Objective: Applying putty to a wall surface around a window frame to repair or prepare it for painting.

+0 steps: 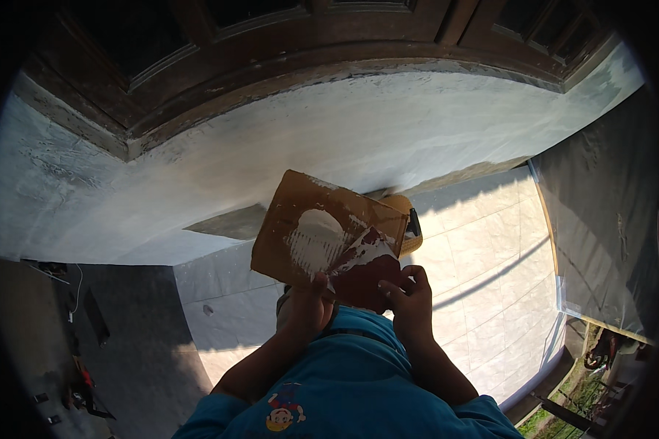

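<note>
Far left I see a dark floor strip with some small tools (80,384) lying on it, too dim to identify. Above that, a white-plastered wall ledge (198,161) runs across the view under a dark wooden window frame (220,66). Left hand (306,306) is closed around the lower edge of a brown cardboard sheet (289,219), thumb on the upper face, fingers underneath; the grip looks firm. The cardboard sheet is held tilted in front of the chest, just below the wall ledge, well off the floor. A blob of white putty (316,238) sits on the middle of the cardboard sheet, with scraped streaks trailing toward its lower right. Just right of that, a flat dark scraper blade (362,267) lies against the cardboard sheet's lower right part, with white smears on its upper edge. Right hand (410,300) is curled over the blade's lower right end, fingers bent and holding it; I can't see a handle. Behind the cardboard sheet's right corner an orange-yellow object (406,219) sticks out, mostly hidden; I can't tell what it is. Below is my blue shirt (351,388). Right of the hands is a sunlit tiled floor (483,271), then a grey plastic sheet (608,219) at the far right.
</note>
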A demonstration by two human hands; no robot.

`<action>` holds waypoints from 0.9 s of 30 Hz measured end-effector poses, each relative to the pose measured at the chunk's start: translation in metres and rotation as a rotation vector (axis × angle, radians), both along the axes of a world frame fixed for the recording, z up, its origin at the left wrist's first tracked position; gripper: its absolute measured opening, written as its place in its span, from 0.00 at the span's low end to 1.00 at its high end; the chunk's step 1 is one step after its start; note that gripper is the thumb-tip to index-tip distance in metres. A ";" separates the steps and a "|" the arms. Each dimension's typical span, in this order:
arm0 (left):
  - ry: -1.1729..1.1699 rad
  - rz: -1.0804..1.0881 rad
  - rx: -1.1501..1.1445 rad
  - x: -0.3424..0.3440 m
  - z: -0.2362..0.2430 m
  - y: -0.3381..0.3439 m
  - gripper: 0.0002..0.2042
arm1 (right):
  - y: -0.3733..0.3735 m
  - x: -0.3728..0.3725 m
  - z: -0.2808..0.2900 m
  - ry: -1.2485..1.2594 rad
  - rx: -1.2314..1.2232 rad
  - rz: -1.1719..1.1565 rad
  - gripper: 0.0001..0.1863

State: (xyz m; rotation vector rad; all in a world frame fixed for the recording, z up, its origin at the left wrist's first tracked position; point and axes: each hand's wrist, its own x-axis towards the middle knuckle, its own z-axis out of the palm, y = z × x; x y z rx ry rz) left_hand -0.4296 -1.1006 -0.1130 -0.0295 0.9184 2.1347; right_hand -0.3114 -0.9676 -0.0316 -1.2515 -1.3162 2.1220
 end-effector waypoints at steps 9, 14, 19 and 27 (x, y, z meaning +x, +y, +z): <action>0.088 -0.208 -0.122 0.017 0.010 0.011 0.24 | 0.017 0.019 0.000 -0.214 0.141 0.238 0.12; -0.035 -0.140 -0.118 0.017 0.011 0.008 0.30 | 0.052 0.037 -0.047 -0.218 0.234 0.049 0.20; -0.122 -0.089 -0.077 0.010 0.004 -0.013 0.29 | 0.153 0.049 -0.197 -0.362 0.782 0.058 0.28; -0.189 -0.038 -0.201 0.017 -0.006 -0.051 0.34 | 0.222 0.030 -0.365 -0.421 0.658 0.293 0.60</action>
